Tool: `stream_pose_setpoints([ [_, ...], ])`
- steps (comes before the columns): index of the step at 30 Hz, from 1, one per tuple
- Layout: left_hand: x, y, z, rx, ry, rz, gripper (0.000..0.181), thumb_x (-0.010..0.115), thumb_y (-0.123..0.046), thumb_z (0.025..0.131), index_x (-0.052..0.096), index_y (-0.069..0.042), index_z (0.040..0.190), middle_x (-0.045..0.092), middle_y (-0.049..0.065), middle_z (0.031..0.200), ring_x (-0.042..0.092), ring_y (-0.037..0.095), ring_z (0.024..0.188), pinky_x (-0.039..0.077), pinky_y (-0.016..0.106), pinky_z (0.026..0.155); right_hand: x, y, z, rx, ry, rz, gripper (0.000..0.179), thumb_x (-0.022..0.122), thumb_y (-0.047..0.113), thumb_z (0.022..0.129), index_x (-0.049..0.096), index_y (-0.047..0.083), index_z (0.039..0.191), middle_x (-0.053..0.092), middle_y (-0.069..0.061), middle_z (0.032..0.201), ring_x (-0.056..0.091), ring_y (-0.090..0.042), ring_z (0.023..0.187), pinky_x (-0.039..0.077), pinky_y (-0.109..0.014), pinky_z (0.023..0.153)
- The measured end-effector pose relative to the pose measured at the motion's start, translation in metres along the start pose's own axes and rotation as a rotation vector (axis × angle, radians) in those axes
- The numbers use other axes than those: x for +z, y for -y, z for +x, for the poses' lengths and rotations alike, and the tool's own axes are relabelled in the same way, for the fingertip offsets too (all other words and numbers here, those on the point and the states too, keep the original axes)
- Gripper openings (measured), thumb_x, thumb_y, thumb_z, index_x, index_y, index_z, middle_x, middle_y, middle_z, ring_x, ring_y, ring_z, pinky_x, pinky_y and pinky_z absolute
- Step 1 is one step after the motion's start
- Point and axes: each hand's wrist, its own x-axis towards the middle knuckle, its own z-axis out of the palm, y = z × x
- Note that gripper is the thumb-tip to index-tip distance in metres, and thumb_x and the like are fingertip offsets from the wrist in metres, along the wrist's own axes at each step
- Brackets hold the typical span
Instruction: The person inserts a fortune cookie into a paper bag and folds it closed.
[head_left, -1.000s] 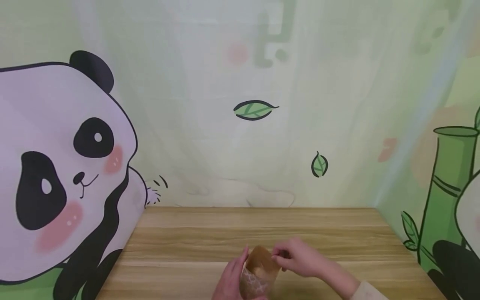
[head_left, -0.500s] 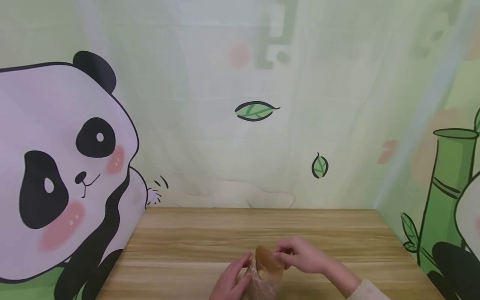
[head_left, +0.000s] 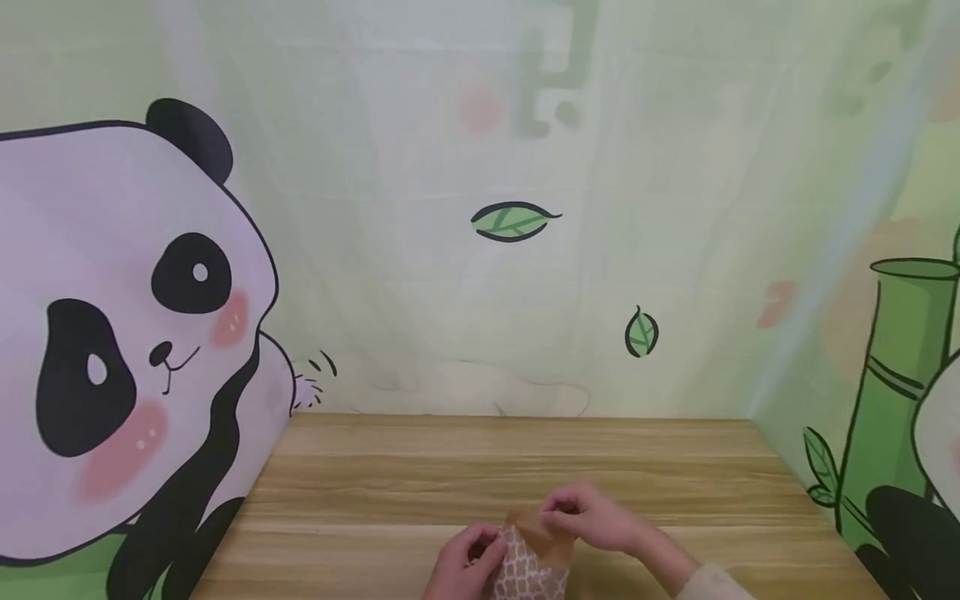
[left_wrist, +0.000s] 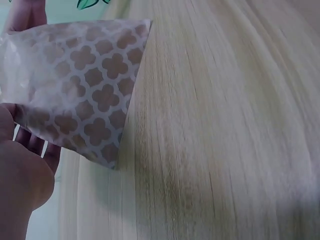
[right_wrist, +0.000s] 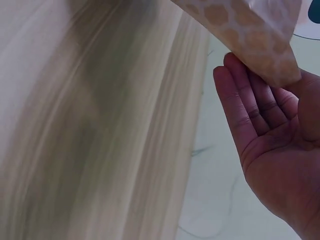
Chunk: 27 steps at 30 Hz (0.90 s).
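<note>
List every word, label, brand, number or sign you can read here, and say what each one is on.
None can be read in any view.
Paper bag: a white lattice pattern, no lettering visible.
Backdrop: green shapes near the top and a reddish mark toward the right, too blurred to tell whether they are writing.
Table: wood grain only.

Two hands (head_left: 463, 562) (head_left: 600, 518), one patterned bag (head_left: 531, 573), one table (head_left: 345, 492).

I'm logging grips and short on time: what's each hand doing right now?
Left hand: closed, holding the patterned paper bag at its side.
Right hand: closed, pinching it near the top.
</note>
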Motion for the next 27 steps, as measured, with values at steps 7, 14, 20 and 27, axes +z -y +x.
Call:
stream_pose_setpoints([
  [7, 0.003, -0.001, 0.002, -0.053, -0.099, -0.027, 0.020, 0.071, -0.023, 0.104, 0.075, -0.003, 0.102, 0.071, 0.002, 0.095, 0.061, 0.015, 0.090, 0.048, 0.024, 0.077, 0.006, -0.014, -0.007, 0.105, -0.091, 0.161, 0.032, 0.055, 0.021, 0.113, 0.074, -0.005, 0.107, 0.072, -0.005, 0.093, 0.069, -0.012, 0.085, 0.064, -0.034, 0.076],
  [14, 0.008, -0.006, 0.000, -0.076, -0.276, 0.005, 0.018, 0.074, -0.023, 0.101, 0.077, -0.005, 0.099, 0.072, 0.003, 0.095, 0.064, 0.016, 0.091, 0.052, 0.026, 0.076, 0.016, -0.033, -0.029, 0.148, -0.097, 0.322, 0.039, 0.057, 0.020, 0.112, 0.067, -0.016, 0.125, 0.077, -0.023, 0.110, 0.077, -0.019, 0.097, 0.064, -0.045, 0.088],
  [20, 0.012, -0.008, 0.000, -0.089, -0.338, 0.011, 0.014, 0.076, -0.019, 0.099, 0.077, -0.005, 0.098, 0.073, 0.002, 0.092, 0.066, 0.015, 0.089, 0.054, 0.027, 0.074, 0.027, -0.036, -0.033, 0.109, -0.133, 0.302, 0.035, 0.070, 0.012, 0.105, 0.066, -0.017, 0.124, 0.076, -0.021, 0.112, 0.076, -0.012, 0.097, 0.065, -0.037, 0.084],
  [27, 0.016, -0.007, 0.000, -0.099, -0.331, 0.016, 0.011, 0.076, -0.017, 0.098, 0.078, -0.006, 0.098, 0.072, 0.000, 0.091, 0.066, 0.015, 0.087, 0.054, 0.029, 0.075, 0.035, -0.032, -0.031, 0.100, -0.225, 0.232, 0.028, 0.068, 0.011, 0.106, 0.070, -0.015, 0.116, 0.078, -0.020, 0.103, 0.076, -0.010, 0.087, 0.065, -0.035, 0.079],
])
